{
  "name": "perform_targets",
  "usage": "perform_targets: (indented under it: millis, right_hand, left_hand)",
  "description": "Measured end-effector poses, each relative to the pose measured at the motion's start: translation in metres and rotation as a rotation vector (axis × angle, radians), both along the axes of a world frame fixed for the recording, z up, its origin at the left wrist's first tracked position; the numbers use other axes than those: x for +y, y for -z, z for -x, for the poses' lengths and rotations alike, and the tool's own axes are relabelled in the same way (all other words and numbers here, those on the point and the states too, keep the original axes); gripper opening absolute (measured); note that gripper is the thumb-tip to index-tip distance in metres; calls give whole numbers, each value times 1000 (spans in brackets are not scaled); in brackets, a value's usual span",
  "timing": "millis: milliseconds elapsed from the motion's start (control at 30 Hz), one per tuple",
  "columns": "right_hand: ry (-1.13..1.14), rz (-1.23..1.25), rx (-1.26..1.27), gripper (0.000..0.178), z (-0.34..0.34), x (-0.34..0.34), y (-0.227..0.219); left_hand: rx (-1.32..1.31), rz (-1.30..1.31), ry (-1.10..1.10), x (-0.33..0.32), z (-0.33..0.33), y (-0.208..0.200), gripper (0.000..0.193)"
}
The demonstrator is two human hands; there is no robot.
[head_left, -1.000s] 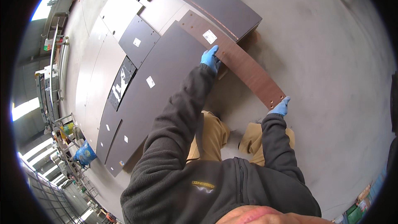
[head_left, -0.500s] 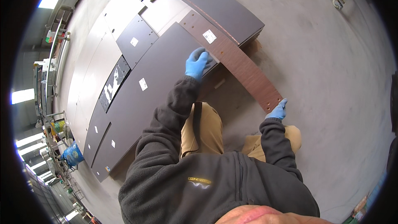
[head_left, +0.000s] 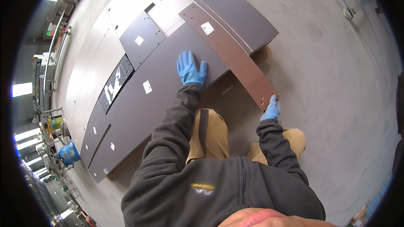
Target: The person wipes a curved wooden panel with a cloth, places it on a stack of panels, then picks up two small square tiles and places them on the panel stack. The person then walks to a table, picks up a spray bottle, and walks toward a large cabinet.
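Observation:
My left hand [head_left: 190,69], in a blue glove, lies flat with spread fingers on a large dark grey panel [head_left: 162,69]. In my right hand [head_left: 272,108], gloved alike, is the near end of a long reddish-brown board [head_left: 242,68]. The fingers wrap that end beside some drilled holes; the grip is partly hidden. A white label [head_left: 207,27] is stuck near the board's far end, which also has holes. This far part rests along the edge of the dark panel, and the near part juts out over the floor.
Another dark panel [head_left: 235,10] lies beyond the board, to the right. A smaller grey panel [head_left: 141,38] with holes and a black-and-white patterned piece [head_left: 115,82] lie left of the large panel. Pale panels [head_left: 94,59] spread further left. Shelving and a blue bag [head_left: 69,153] stand along the left.
My left hand has moved off the board's edge, leftward, and flattened on the dark panel. My right hand and the board's near end have shifted slightly left.

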State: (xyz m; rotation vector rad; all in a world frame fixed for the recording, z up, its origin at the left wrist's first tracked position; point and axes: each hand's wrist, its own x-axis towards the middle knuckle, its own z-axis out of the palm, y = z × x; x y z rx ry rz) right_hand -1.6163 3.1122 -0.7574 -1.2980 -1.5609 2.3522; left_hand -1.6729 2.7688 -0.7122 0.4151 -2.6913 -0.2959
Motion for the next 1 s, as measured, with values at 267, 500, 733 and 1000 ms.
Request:
perform_targets:
  millis: [267,500,733,1000]
  right_hand:
    - [-255,72,125,32,54,-74,-2]
    - [-362,-17,129,29,94,-126,-16]
    - [-381,-72,142,25,109,-153,-17]
    - [-468,-317,121,39,110,-166,3]
  left_hand:
    - [-17,-7,35,-2,0,-3,74]
    - [-19,-19,37,-5,-4,-2,75]
    - [2,-3,27,-8,-6,-5,73]
    - [-21,-7,34,-12,-8,-1,74]
